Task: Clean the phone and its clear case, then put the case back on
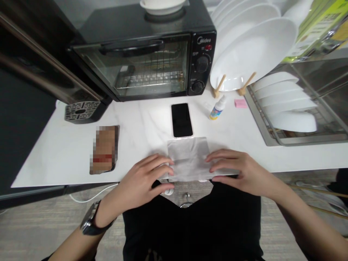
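A grey cloth (188, 156) lies spread at the counter's front edge, with slight creases across it. My left hand (152, 174) rests at its left side, fingers stretched and apart, fingertips on or just by the cloth's edge. At the opposite side is my right hand (235, 169), its fingers also spread and their tips at the cloth's right edge. Neither hand grips anything that I can see. Just behind the cloth a phone (182, 120) lies flat with a dark screen. A small spray bottle (218, 108) stands to the right of the phone.
A black toaster oven (146, 65) takes up the back of the white counter (136, 119). To its right, large white plates (252, 54) stand in wooden holders, beside a rack (268, 127) of bowls. A blurred-out flat item (104, 148) lies left; a pink sticky pad (240, 103) lies near the plates.
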A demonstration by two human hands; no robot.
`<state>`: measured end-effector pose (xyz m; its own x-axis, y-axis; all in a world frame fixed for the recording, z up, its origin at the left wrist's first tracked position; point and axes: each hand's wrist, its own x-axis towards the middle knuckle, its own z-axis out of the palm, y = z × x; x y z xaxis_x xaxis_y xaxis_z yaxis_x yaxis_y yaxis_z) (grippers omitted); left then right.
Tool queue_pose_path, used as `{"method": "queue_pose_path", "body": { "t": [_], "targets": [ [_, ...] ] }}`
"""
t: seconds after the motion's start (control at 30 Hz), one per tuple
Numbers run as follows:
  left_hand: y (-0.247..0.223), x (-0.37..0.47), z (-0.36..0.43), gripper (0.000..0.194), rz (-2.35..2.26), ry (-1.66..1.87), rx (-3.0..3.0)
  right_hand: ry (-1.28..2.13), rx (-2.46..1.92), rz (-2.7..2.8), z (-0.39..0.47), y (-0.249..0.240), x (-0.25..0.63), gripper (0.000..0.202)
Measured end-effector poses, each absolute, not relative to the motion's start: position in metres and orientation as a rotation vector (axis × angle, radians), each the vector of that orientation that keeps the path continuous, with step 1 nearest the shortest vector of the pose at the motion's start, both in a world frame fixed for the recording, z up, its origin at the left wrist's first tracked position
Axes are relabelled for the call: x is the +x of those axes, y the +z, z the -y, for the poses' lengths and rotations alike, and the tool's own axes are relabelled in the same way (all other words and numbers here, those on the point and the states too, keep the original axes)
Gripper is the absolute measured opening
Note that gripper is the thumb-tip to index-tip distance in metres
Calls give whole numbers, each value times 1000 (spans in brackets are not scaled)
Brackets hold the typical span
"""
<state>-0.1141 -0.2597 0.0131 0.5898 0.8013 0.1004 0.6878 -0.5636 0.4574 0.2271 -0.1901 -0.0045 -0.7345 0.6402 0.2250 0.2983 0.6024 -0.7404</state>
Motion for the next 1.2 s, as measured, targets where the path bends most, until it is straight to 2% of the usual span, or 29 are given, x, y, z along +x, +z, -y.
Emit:
{"method": "queue_pose_path", "body": {
  "t": [0.1, 0.17, 0.23, 0.33, 0.47, 0.53, 0.6, 0.67, 0.7, 0.77, 0.87, 0.93, 1.0, 1.13, 1.2],
  "targets": [
    [-2, -107, 256, 22, -1347, 531, 2416, 873, -833, 2278, 187, -17, 217, 22],
    [-14, -102, 247, 35, -1365, 558, 2498, 782, -861, 2289, 180, -27, 207, 29],
    [-23, -100, 238, 51, -1330, 484, 2580, 723, -853, 2343, 173, -35, 199, 36],
    [-29, -103, 232, 58, -1323, 371, 2624, 664, -841, 2421, 170, -41, 198, 45],
    [-28, -110, 235, 58, -1342, 379, 2629, 620, -853, 2351, 173, -35, 206, 37],
    [-27, -110, 236, 59, -1347, 437, 2619, 534, -958, 2140, 164, -30, 212, 27],
    [-26, -108, 235, 61, -1338, 488, 2609, 390, -1089, 1849, 142, -27, 218, 27],
    [-25, -103, 233, 62, -1284, 494, 2620, 378, -1131, 1699, 111, -29, 221, 58],
    [-25, -100, 232, 62, -1244, 481, 2633, 430, -1128, 1711, 95, -32, 222, 73],
    [-24, -95, 229, 61, -1172, 432, 2649, 537, -1130, 1753, 67, -37, 220, 82],
    [-24, -93, 227, 61, -1141, 384, 2654, 638, -1143, 1769, 55, -38, 215, 52],
    [-25, -96, 228, 61, -1143, 419, 2669, 685, -1121, 1713, 69, -33, 213, 41],
    [-27, -100, 229, 59, -1161, 470, 2674, 817, -1063, 1629, 95, -26, 212, 40],
    [-31, -106, 231, 57, -1203, 469, 2618, 1587, -869, 1464, 149, -21, 205, 38],
    [-32, -108, 231, 57, -1204, 460, 2603, 1804, -813, 1319, 166, -23, 197, 39]
  ]
}}
